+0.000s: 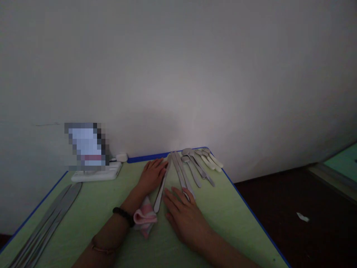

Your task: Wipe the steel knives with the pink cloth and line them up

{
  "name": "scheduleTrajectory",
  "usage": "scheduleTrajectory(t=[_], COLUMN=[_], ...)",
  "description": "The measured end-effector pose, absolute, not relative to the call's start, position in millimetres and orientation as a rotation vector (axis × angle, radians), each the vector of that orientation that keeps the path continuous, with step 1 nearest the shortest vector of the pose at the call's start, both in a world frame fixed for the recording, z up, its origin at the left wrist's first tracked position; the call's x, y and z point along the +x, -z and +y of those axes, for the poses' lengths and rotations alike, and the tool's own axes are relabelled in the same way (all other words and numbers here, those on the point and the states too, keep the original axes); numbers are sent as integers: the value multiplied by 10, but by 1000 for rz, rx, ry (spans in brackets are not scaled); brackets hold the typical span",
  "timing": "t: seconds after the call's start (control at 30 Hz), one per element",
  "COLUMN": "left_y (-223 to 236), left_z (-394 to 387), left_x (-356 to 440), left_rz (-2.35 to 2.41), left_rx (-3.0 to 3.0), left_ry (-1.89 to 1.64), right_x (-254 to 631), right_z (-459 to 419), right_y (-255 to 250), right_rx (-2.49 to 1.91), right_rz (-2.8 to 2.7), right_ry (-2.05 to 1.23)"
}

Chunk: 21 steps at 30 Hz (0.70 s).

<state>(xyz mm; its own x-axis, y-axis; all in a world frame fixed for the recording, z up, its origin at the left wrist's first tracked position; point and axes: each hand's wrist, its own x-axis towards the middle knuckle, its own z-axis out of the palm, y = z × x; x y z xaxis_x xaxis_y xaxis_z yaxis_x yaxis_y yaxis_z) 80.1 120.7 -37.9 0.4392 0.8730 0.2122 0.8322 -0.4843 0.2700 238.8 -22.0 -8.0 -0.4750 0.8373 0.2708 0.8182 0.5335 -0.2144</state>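
Note:
My left hand [152, 175] lies flat on the green table [97, 208] with its fingers stretched out, touching the side of a table knife [162, 185]. My right hand [182, 214] rests flat a little nearer, fingers spread over the handle ends of two more knives [180, 171]. A pink and white cloth [145, 217] lies crumpled under my left wrist. Several spoons [196, 165] lie in a row beyond the knives, at the table's far right corner.
More knives [48, 219] lie along the left edge. A white stand [97, 173] with a blurred-out device sits at the back left against the white wall. The blue-rimmed table ends on the right at a dark floor [292, 208].

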Motion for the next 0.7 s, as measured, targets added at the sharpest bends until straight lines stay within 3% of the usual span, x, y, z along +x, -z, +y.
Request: scheduleTrajectory(t=[0.43, 0.7], left_y=[332, 355], left_z=[1141, 1172], left_x=[835, 802], left_rz=[1602, 1600], left_rx=[2588, 2585], left_ry=[-462, -441], right_x=[2417, 2429], right_z=[-246, -233], right_y=[-15, -47], right_rx=[-1253, -1411], right_rz=[-2564, -2366], right_ry=[-315, -155])
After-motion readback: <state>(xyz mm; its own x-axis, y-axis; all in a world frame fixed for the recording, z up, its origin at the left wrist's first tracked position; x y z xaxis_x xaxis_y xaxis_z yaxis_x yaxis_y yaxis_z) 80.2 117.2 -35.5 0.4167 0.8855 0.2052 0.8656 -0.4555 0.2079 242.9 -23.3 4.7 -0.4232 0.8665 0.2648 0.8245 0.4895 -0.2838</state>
